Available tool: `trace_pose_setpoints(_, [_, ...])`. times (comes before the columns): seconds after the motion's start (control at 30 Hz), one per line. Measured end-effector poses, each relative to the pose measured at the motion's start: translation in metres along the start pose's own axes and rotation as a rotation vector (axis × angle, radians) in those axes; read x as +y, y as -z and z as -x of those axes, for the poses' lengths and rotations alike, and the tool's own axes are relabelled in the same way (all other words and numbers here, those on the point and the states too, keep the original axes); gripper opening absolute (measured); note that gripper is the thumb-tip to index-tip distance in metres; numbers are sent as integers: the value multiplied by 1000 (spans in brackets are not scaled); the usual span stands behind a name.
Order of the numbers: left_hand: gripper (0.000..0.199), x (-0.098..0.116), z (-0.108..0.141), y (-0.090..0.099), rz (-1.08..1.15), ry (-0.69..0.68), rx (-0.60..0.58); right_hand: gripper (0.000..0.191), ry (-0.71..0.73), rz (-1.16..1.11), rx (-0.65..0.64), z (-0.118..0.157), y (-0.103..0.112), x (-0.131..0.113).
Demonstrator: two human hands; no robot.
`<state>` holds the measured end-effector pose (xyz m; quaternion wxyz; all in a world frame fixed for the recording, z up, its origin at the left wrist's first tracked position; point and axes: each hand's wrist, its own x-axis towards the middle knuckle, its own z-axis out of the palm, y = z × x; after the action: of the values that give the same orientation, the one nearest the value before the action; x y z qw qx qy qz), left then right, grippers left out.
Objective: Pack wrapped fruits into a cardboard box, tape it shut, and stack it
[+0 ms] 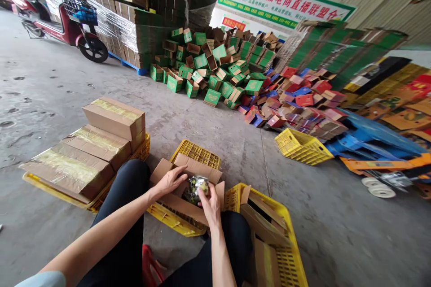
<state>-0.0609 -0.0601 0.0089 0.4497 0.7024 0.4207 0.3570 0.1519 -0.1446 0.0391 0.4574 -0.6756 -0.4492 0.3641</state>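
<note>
An open cardboard box (188, 204) sits between my knees on a yellow crate (175, 224), its flaps folded outward. Inside it, a shiny clear-plastic pack (198, 184) with green and yellowish contents shows; I cannot make out exactly what they are. My right hand (210, 202) grips the pack's right side, thumb on top. Over the left end of the box, my left hand (170, 182) reaches with fingers stretched out, above the flap and holding nothing visible. Part of the box's inside is hidden by the hands and flaps.
Taped cardboard boxes (109, 119) rest on a yellow crate at left. Another yellow crate (292, 251) with cardboard boxes stands at right. Beyond lie piled green boxes (212, 97), red and blue boxes (305, 100), a blue pallet jack (373, 136) and a red scooter (50, 27).
</note>
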Motion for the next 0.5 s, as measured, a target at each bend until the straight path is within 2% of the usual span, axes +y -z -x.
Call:
trace_pose_setpoints(0.07, [65, 15, 8, 7, 275, 55, -155, 59, -2, -87, -152, 14, -6, -4])
trace_pose_setpoints(0.13, [68, 24, 14, 13, 460, 124, -323, 54, 23, -148, -234, 22, -12, -7])
trace_pose_setpoints(0.17, [66, 26, 15, 14, 529, 162, -365, 54, 23, -190, -257, 24, -14, -7])
trace_pose_setpoints(0.23, [60, 26, 16, 13, 647, 247, -330, 59, -12, -300, -253, 23, -15, -7])
trace_pose_setpoints(0.33, [55, 20, 15, 4, 772, 332, -150, 60, -111, -401, -203, 12, -11, -3])
trace_pose_setpoints(0.5, [53, 11, 15, -12, 761, 396, -59, 54, -250, -377, -112, 1, -9, 9])
